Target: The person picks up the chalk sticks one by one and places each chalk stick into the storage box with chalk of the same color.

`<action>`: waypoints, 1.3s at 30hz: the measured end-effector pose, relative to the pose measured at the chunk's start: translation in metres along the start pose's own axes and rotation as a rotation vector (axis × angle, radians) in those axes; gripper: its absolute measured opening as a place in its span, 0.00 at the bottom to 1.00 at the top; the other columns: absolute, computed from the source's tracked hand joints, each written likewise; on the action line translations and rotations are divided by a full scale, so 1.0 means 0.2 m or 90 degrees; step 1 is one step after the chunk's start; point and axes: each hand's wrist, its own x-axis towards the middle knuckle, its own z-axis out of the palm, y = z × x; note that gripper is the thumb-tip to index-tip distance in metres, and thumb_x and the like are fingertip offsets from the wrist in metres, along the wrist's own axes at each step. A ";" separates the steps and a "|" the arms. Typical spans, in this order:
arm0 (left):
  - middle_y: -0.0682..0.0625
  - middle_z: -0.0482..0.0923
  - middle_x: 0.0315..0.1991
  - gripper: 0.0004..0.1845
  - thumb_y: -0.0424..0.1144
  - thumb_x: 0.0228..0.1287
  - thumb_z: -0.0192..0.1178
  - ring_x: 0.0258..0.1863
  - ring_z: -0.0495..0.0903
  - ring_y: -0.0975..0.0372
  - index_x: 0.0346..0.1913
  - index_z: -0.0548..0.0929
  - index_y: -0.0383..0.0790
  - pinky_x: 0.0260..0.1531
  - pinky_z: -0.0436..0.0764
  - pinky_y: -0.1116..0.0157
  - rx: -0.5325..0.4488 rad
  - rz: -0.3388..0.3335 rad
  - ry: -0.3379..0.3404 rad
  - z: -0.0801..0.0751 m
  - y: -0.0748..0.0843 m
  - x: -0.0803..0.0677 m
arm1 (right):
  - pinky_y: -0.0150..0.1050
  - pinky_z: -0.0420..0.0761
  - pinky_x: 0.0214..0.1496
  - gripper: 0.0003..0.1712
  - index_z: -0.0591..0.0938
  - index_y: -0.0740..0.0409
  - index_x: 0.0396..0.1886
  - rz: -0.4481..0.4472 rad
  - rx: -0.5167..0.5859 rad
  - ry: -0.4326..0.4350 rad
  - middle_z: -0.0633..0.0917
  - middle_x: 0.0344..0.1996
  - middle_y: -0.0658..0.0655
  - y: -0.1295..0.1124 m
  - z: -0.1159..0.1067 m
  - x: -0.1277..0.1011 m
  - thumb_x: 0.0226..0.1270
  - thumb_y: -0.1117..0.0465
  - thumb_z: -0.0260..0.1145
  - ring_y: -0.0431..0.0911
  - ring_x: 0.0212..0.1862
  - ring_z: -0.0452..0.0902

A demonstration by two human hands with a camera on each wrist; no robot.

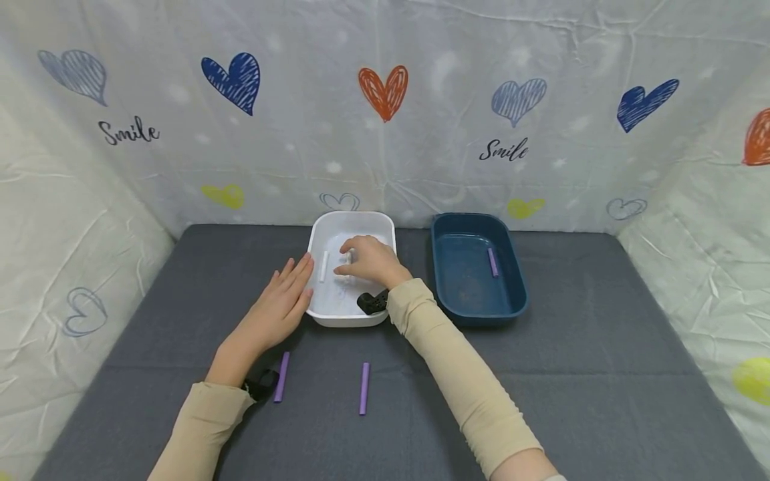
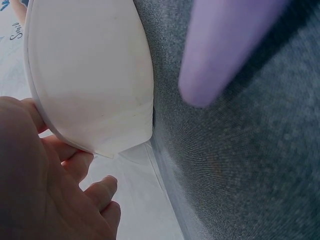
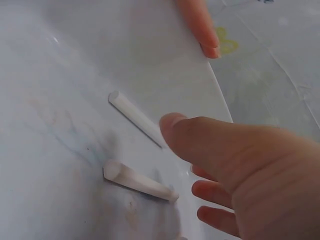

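Observation:
Two white chalk sticks lie on the floor of the white tray [image 1: 340, 308]; one stick [image 1: 324, 267] is on the left, the other [image 3: 140, 182] is closer to the right hand. Over the tray, my right hand [image 1: 374, 262] has its thumb and fingers spread apart beside that chalk, holding nothing. My left hand [image 1: 278, 304] touches the tray's left rim with its fingers extended; the left wrist view shows its fingertips [image 2: 102, 192] along the rim. A purple chalk stick [image 1: 281, 377] lies by the left wrist, and another [image 1: 363, 389] lies in front of the tray.
To the right stands a dark blue tray [image 1: 481, 314] with one purple chalk stick [image 1: 492, 262] inside. Both trays rest near the back edge of a grey cloth-covered table [image 1: 577, 401]. A white curtain with hearts [image 1: 385, 153] hangs behind.

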 end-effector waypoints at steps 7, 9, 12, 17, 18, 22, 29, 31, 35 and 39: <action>0.44 0.44 0.80 0.31 0.43 0.81 0.41 0.77 0.43 0.41 0.78 0.51 0.34 0.71 0.46 0.37 0.005 -0.001 -0.001 0.00 0.00 0.00 | 0.42 0.77 0.58 0.24 0.84 0.51 0.56 0.002 0.036 0.021 0.83 0.56 0.50 0.00 -0.01 0.00 0.65 0.45 0.70 0.45 0.58 0.77; 0.44 0.44 0.80 0.31 0.43 0.81 0.41 0.77 0.44 0.41 0.78 0.51 0.34 0.71 0.46 0.37 0.006 -0.001 -0.001 0.00 0.00 0.00 | 0.41 0.77 0.56 0.22 0.84 0.52 0.56 -0.004 0.059 0.032 0.83 0.56 0.51 0.00 -0.01 -0.01 0.66 0.47 0.69 0.45 0.57 0.77; 0.44 0.44 0.80 0.31 0.44 0.81 0.41 0.77 0.44 0.41 0.78 0.51 0.34 0.71 0.46 0.38 0.006 0.001 0.001 0.00 0.00 0.01 | 0.41 0.77 0.58 0.20 0.85 0.53 0.55 -0.014 0.119 0.064 0.83 0.55 0.52 0.00 -0.02 -0.01 0.68 0.50 0.68 0.46 0.58 0.77; 0.44 0.45 0.80 0.31 0.44 0.81 0.41 0.77 0.43 0.41 0.78 0.52 0.34 0.70 0.47 0.37 0.007 0.002 0.011 0.01 0.00 0.01 | 0.41 0.74 0.64 0.15 0.86 0.59 0.51 -0.053 0.290 0.161 0.86 0.50 0.54 0.02 -0.02 -0.02 0.70 0.57 0.66 0.46 0.55 0.79; 0.44 0.44 0.80 0.31 0.44 0.81 0.40 0.77 0.43 0.42 0.78 0.51 0.34 0.70 0.47 0.37 0.008 0.002 0.011 0.01 0.00 0.01 | 0.41 0.74 0.64 0.14 0.87 0.60 0.50 -0.059 0.320 0.179 0.87 0.49 0.55 0.02 -0.03 -0.03 0.70 0.58 0.66 0.45 0.54 0.80; 0.45 0.43 0.80 0.31 0.44 0.81 0.41 0.77 0.42 0.42 0.79 0.50 0.35 0.71 0.47 0.38 0.005 -0.002 0.005 0.01 -0.01 0.00 | 0.40 0.73 0.65 0.13 0.87 0.61 0.50 -0.072 0.386 0.213 0.87 0.47 0.55 0.01 -0.08 -0.07 0.71 0.59 0.66 0.45 0.51 0.82; 0.45 0.44 0.80 0.31 0.44 0.81 0.40 0.77 0.43 0.42 0.79 0.50 0.35 0.71 0.47 0.38 0.005 -0.002 0.009 0.01 0.00 0.00 | 0.38 0.74 0.63 0.14 0.86 0.60 0.52 -0.097 0.406 0.222 0.87 0.48 0.54 -0.03 -0.20 -0.16 0.73 0.58 0.64 0.43 0.51 0.81; 0.45 0.44 0.80 0.31 0.43 0.81 0.41 0.77 0.42 0.42 0.79 0.50 0.35 0.71 0.47 0.38 0.002 -0.001 0.008 0.01 0.00 0.00 | 0.36 0.74 0.64 0.14 0.86 0.60 0.52 -0.106 0.428 0.225 0.86 0.49 0.55 -0.04 -0.23 -0.19 0.73 0.59 0.64 0.43 0.52 0.81; 0.44 0.44 0.80 0.31 0.43 0.81 0.41 0.77 0.42 0.43 0.78 0.50 0.34 0.71 0.46 0.38 0.000 0.003 0.009 0.01 0.00 0.00 | 0.36 0.72 0.66 0.14 0.85 0.62 0.52 -0.131 0.471 0.231 0.85 0.51 0.57 -0.05 -0.27 -0.28 0.73 0.61 0.64 0.45 0.55 0.80; 0.44 0.43 0.80 0.31 0.45 0.82 0.37 0.77 0.41 0.44 0.79 0.49 0.34 0.71 0.46 0.39 -0.001 0.005 0.010 0.01 0.00 0.00 | 0.42 0.71 0.67 0.14 0.85 0.63 0.53 -0.142 0.479 0.238 0.85 0.52 0.58 -0.05 -0.30 -0.37 0.72 0.62 0.64 0.46 0.58 0.78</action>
